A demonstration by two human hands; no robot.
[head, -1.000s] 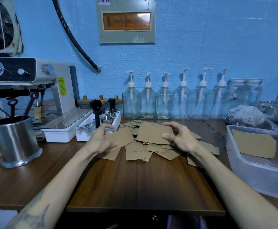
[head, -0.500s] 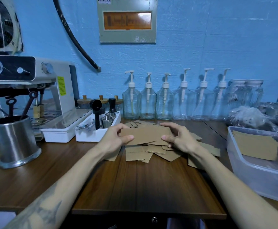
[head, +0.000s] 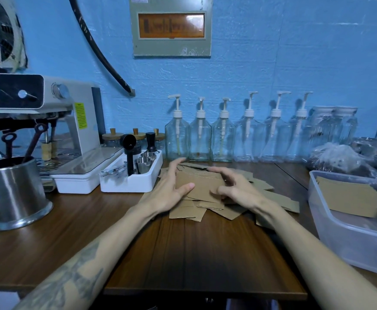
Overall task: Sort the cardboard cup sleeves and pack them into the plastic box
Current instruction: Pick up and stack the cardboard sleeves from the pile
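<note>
On the dark wooden counter (head: pixel 75 238) under a blue wall (head: pixel 272 63), both hands, left hand (head: pixel 168 192) and right hand (head: pixel 235 189), lie spread over the heap of cardboard sleeves (head: pixel 199 186), the plastic box (head: pixel 348 229) at right holding one.

Both bare forearms reach forward, converging toward the middle. The left hand (head: pixel 168 193) lies palm inward with fingers extended and thumb pointing right. The right hand (head: pixel 234 186) arches palm down, fingers spread and bent.
</note>
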